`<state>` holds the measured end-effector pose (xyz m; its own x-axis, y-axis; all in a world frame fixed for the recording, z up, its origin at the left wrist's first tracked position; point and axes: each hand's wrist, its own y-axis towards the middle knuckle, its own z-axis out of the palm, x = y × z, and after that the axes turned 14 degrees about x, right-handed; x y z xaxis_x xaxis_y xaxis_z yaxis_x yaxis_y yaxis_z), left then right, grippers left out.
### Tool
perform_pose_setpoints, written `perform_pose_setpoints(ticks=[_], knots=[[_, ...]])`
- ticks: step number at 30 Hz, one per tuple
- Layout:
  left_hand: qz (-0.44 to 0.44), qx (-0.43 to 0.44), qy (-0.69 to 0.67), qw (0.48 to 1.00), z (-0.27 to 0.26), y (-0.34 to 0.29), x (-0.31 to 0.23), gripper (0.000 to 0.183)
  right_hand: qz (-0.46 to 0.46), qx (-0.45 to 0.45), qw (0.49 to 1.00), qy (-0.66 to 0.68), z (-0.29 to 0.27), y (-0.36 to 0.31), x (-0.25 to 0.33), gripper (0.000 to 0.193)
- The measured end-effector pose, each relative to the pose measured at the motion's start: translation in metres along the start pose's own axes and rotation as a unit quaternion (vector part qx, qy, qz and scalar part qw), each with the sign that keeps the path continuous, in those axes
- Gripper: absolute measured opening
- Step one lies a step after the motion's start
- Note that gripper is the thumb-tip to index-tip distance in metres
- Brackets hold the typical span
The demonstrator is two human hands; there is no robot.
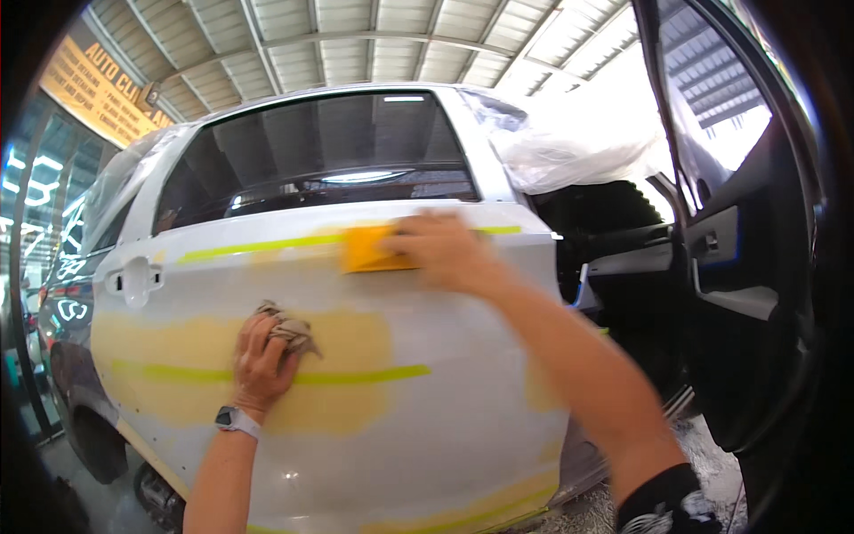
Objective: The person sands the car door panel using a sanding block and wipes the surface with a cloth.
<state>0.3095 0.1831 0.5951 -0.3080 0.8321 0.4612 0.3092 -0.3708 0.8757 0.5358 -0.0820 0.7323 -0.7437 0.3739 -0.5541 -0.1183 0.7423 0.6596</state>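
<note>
A pale grey car door (471, 356) fills the middle, with yellowish filler patches (347, 343) on it. Near its upper edge, my right hand (440, 249) grips a flat orange-yellow sanding block (366, 249) against the panel; the hand is blurred. Lower and to the left, my left hand (262, 360) is closed around a crumpled grey-brown rag (292, 331) at the door surface. One strip of lime-yellow tape (258, 247) runs along the upper door, partly behind the block. Another lime tape strip (365, 375) crosses the large filler patch, passing behind my left hand.
The door handle recess (136, 282) lies at the left, below the dark window (320, 156). An open front door (756, 249) stands at the right. Clear plastic sheeting (578, 147) drapes over the car's front. A yellow sign (98, 80) hangs at upper left.
</note>
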Motion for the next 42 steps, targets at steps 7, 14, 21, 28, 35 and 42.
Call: perform_pose_setpoints(ticks=[7, 14, 21, 28, 35, 42], knots=[[0.012, -0.017, -0.006, 1.0, 0.001, 0.022, -0.021, 0.019, 0.165, -0.035, 0.986, 0.006, -0.009, -0.15, -0.112, 0.056], [-0.007, -0.018, -0.007, 1.0, 0.001, 0.008, -0.011, 0.019, 0.001, -0.027, 0.999, -0.038, -0.014, 0.066, 0.084, 0.048], [0.013, -0.007, -0.012, 1.0, 0.009, 0.01, -0.003, 0.019, -0.067, -0.062, 0.996, -0.002, -0.012, 0.113, 0.147, 0.033], [0.01, -0.015, -0.019, 1.0, 0.0, 0.008, -0.008, 0.02, 0.036, -0.029, 0.998, -0.032, -0.007, -0.063, -0.039, 0.052], [0.019, -0.013, -0.023, 0.999, 0.002, 0.016, -0.016, 0.022, 0.007, -0.114, 0.992, -0.052, 0.012, -0.049, -0.021, 0.05], [0.013, -0.017, -0.018, 1.0, 0.007, 0.014, -0.006, 0.022, -0.006, -0.196, 0.978, -0.066, 0.024, 0.074, 0.109, 0.035]])
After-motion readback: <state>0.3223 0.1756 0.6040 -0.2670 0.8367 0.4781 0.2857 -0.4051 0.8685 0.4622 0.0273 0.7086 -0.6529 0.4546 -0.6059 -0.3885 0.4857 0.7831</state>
